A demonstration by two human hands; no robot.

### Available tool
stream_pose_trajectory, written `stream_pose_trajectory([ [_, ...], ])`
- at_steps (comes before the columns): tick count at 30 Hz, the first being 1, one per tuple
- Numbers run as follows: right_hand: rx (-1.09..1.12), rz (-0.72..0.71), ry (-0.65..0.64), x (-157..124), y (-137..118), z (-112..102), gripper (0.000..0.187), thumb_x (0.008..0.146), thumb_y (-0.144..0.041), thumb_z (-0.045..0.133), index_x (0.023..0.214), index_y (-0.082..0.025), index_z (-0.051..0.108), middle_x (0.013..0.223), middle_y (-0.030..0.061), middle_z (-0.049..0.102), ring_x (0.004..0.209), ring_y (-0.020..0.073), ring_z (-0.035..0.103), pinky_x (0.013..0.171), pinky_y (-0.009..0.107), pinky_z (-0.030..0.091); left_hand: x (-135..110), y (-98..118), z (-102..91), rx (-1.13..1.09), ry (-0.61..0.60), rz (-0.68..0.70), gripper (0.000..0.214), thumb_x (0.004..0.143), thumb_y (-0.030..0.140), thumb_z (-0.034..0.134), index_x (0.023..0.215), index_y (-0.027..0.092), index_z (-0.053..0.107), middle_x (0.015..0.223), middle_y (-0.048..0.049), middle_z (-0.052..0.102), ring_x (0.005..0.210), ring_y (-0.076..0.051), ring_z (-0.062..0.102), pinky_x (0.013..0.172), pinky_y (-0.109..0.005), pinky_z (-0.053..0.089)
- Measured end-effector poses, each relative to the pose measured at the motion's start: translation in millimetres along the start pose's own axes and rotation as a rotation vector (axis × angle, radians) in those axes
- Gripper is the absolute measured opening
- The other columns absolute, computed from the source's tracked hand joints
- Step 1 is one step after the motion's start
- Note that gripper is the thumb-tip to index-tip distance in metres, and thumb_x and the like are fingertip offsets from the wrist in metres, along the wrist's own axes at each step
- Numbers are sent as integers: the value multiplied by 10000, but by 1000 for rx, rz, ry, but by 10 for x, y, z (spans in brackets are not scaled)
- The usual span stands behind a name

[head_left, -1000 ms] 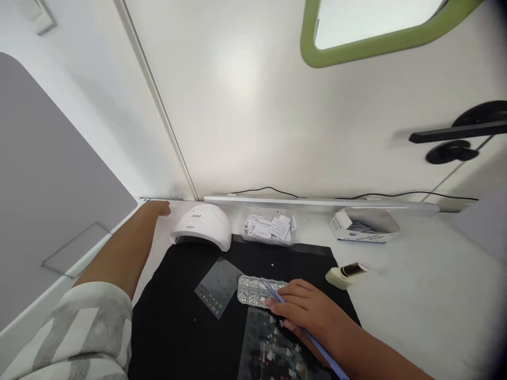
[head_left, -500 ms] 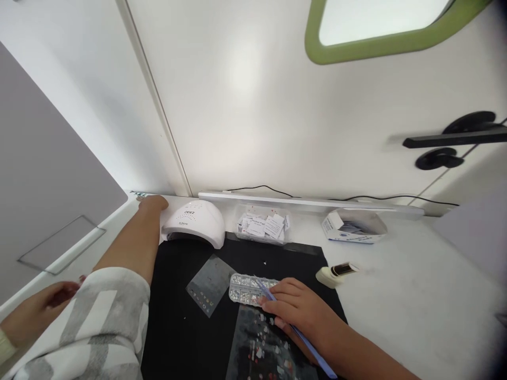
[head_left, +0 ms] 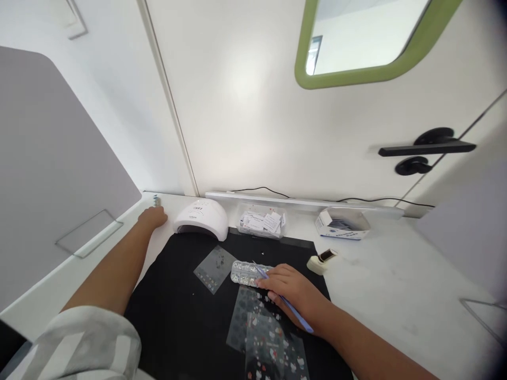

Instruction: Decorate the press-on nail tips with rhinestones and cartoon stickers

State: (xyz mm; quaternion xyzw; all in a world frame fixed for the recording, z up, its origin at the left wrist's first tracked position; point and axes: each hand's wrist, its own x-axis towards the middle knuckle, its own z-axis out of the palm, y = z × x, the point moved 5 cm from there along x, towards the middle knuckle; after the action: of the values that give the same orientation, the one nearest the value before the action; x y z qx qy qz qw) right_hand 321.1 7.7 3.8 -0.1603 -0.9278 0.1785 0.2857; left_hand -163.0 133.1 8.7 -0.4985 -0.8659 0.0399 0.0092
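My right hand (head_left: 291, 290) has blue tweezers (head_left: 297, 312) gripped in it, their tip over the clear compartment case (head_left: 241, 277) of small rhinestones. Its fingertips touch the case's right part and hide some of it. Below lie clear sticker sheets (head_left: 266, 343) with small printed figures, on the black mat (head_left: 166, 316). Another clear sheet (head_left: 214, 268) rests left of the case. My left hand (head_left: 152, 217) is stretched to the far left, closed, its fingers mostly hidden. A small pale-and-blue item (head_left: 156, 200) shows just above it; its kind is unclear.
A white nail lamp (head_left: 202, 217) stands at the mat's back edge. Beside it are a clear box of alcohol pads (head_left: 261, 221) and an open carton of packets (head_left: 343, 226). A cream bottle with a dark cap (head_left: 320, 262) lies at right. A cable (head_left: 261, 188) runs behind.
My view has shifted. The small item at my left hand now sticks up above the fingers. Another person's hand at lower left has gone from view. My right hand still holds the tweezers.
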Motion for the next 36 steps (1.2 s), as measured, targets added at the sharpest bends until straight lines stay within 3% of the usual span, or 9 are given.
stream_pose_trajectory([
  [11, -47, 10, -2, -49, 45, 13, 282, 954, -206, 446, 1161, -215, 637, 1063, 76, 736, 986, 223, 655, 876, 382, 509, -1522, -731, 142, 7, 74, 349, 355, 937, 367, 564, 1235, 175, 561, 1276, -102, 569, 1127, -232, 578, 958, -466, 505],
  [13, -57, 8, 8, -58, 37, 9, 284, 956, -209, 444, 1166, -220, 636, 1070, 72, 739, 999, 222, 659, 886, 384, 515, -1746, -811, 143, -25, 83, 384, 348, 938, 355, 539, 1241, 189, 579, 1297, -103, 571, 1183, -254, 548, 1009, -476, 467],
  [17, -60, 1, 33, -68, 14, -1, 283, 965, -224, 432, 1166, -216, 632, 1062, 77, 742, 1004, 217, 669, 893, 377, 528, -2064, -942, 151, -111, 107, 384, 362, 899, 346, 440, 1163, 230, 658, 1327, -63, 598, 1261, -276, 506, 1085, -385, 407],
  [20, -54, 13, 36, -66, 12, -3, 288, 972, -240, 418, 1163, -218, 632, 1061, 83, 740, 1009, 222, 673, 891, 384, 536, -2113, -1046, 172, -185, 133, 254, 399, 884, 432, 416, 1121, 206, 643, 1242, -90, 640, 1196, -289, 553, 1022, -377, 443],
  [25, -44, 42, 28, -71, 48, -4, 292, 978, -241, 409, 1161, -231, 636, 1066, 70, 736, 1010, 215, 670, 904, 385, 533, -1878, -1080, 209, -286, 95, -9, 602, 852, 617, 495, 1251, 168, 529, 1091, -110, 658, 968, -260, 639, 789, -347, 523],
  [30, -33, 54, 37, -70, 80, 0, 282, 977, -250, 425, 1155, -235, 643, 1058, 62, 740, 1005, 209, 667, 904, 383, 531, -1697, -968, 197, -276, -39, -65, 351, 929, 415, 569, 1152, 144, 590, 1123, -78, 628, 983, -198, 624, 860, -408, 541],
  [36, -25, 71, 40, -45, 97, -10, 289, 984, -282, 412, 1127, -230, 658, 1054, 59, 749, 994, 214, 669, 897, 389, 526, -1661, -936, 160, -228, -81, -118, 351, 933, 395, 570, 1179, 146, 580, 1155, -84, 619, 1009, -205, 623, 867, -414, 547],
])
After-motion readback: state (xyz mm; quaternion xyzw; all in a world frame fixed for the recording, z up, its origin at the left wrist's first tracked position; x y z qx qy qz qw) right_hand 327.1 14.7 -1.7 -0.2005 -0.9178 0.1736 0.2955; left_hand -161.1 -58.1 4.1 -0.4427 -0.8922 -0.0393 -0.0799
